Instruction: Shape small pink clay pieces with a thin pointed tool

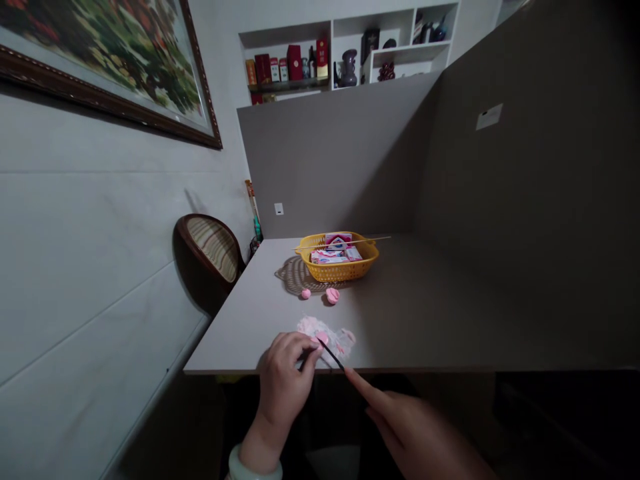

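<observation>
Near the front edge of the table, my left hand (289, 360) is closed with fingertips and thumb around a small pink lump (322, 337), whose exact material I cannot make out. My right hand (400, 417) grips a thin dark knife (333, 355), its index finger stretched along the back. The knife's tip touches the pink lump, or lies right against it; its handle is hidden in my hand. Under both lies a crumpled pale sheet with pink crumbs (346, 339). Farther back sit a small pink ball (305, 293) and a larger grooved pink piece (333, 296).
A yellow plastic basket (345, 272) holding pink-and-white packets stands at the back of the grey table (235, 333). A thin stick (363, 240) lies across its rim. Left of the table is a wooden chair (210, 250). Grey panels rise behind and at right.
</observation>
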A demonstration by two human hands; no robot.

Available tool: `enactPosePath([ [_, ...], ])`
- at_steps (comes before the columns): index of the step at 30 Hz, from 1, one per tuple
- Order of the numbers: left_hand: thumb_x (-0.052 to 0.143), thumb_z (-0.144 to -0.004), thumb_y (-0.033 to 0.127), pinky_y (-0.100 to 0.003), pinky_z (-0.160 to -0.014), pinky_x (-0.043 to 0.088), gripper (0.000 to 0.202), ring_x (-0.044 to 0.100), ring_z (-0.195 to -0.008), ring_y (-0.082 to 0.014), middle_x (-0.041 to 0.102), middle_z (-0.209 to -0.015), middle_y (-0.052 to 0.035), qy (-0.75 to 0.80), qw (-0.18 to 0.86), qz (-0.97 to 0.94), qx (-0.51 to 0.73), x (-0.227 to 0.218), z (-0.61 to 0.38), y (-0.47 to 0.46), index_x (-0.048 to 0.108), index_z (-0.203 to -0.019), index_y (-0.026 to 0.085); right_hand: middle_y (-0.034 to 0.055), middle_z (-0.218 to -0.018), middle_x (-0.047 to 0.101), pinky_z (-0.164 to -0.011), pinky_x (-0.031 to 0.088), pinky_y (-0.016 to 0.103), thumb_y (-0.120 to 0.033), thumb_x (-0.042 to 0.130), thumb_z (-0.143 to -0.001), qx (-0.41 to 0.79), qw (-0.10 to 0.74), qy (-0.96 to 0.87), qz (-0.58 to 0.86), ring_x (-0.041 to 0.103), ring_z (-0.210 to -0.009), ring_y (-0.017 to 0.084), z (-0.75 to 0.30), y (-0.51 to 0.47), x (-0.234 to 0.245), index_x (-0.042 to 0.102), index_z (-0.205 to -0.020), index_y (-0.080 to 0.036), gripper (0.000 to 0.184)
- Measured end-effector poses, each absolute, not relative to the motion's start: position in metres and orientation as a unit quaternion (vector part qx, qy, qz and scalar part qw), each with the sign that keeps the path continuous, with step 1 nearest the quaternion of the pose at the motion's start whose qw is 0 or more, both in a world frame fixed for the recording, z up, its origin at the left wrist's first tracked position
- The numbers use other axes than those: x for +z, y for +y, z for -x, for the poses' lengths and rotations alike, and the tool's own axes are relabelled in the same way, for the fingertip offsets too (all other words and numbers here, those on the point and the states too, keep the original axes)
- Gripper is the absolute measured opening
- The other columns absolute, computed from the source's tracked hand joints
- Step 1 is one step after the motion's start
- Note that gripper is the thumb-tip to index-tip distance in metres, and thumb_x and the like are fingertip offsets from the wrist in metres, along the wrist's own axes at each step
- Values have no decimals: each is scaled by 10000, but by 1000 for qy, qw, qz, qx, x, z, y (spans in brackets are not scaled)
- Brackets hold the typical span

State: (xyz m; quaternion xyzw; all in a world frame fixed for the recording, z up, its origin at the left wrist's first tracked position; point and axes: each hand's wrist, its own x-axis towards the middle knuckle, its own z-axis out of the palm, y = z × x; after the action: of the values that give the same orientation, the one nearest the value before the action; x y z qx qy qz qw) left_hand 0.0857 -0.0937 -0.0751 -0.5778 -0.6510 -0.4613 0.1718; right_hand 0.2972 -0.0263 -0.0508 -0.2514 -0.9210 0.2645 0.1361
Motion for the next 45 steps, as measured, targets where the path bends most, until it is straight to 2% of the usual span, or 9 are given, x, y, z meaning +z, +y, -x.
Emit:
enactPosePath([
  [2,661,-898,212,-352,-783,539,67,671,-861,-211,725,-865,-40,-651,172,577,-463,-75,-86,-93,664,-831,216,88,-945,785,-721,541,281,-133,349,-912,262,128,-923,252,740,-805,217,-298,-26,-51,420,-1524,-296,637],
  [8,665,-891,205,-352,-774,543,60,673,-862,-213,727,-869,-38,-653,180,572,-462,-74,-85,-93,663,-832,217,107,-907,777,-691,510,221,-100,337,-912,217,147,-937,231,729,-773,184,-271,-18,-44,422,-1525,-214,629],
  [14,669,-891,214,-350,-784,545,61,674,-862,-212,729,-863,-44,-659,170,572,-458,-74,-88,-94,668,-830,215,96,-1003,780,-701,524,245,-131,347,-920,249,136,-926,249,740,-832,199,-299,-26,-53,431,-1520,-283,624],
  [21,657,-901,214,-355,-792,544,58,677,-876,-213,731,-881,-46,-655,182,572,-459,-72,-87,-93,668,-844,215,107,-962,782,-698,504,219,-94,357,-912,222,144,-935,235,735,-803,180,-271,-20,-37,402,-1533,-234,638],
  [25,667,-897,210,-353,-795,537,50,669,-881,-210,729,-886,-40,-652,168,579,-460,-72,-87,-94,668,-847,216,91,-1018,781,-718,520,227,-94,358,-910,238,151,-928,245,740,-839,179,-285,-24,-44,420,-1522,-269,640],
  [29,673,-895,213,-351,-784,532,58,665,-868,-208,728,-870,-39,-648,164,582,-463,-71,-88,-94,669,-838,214,80,-946,790,-683,530,230,-93,367,-904,233,134,-926,265,745,-782,189,-299,-30,-46,468,-1495,-278,628],
  [34,668,-897,213,-350,-785,532,55,667,-869,-210,726,-875,-42,-647,175,581,-462,-72,-87,-94,670,-842,213,90,-954,787,-681,512,206,-59,375,-897,207,148,-935,245,743,-799,173,-276,-24,-38,408,-1527,-256,661],
  [40,671,-896,209,-342,-792,526,62,662,-869,-203,726,-870,-33,-647,162,580,-467,-73,-86,-94,666,-835,213,82,-1036,780,-727,527,218,-78,382,-903,243,140,-927,250,747,-852,177,-295,-27,-48,430,-1514,-288,648],
  [45,675,-892,216,-343,-781,532,52,667,-863,-210,729,-865,-33,-650,176,578,-461,-72,-87,-93,669,-841,217,107,-1039,776,-732,533,246,-77,359,-898,242,134,-926,255,743,-868,195,-288,-26,-43,430,-1515,-256,647],
])
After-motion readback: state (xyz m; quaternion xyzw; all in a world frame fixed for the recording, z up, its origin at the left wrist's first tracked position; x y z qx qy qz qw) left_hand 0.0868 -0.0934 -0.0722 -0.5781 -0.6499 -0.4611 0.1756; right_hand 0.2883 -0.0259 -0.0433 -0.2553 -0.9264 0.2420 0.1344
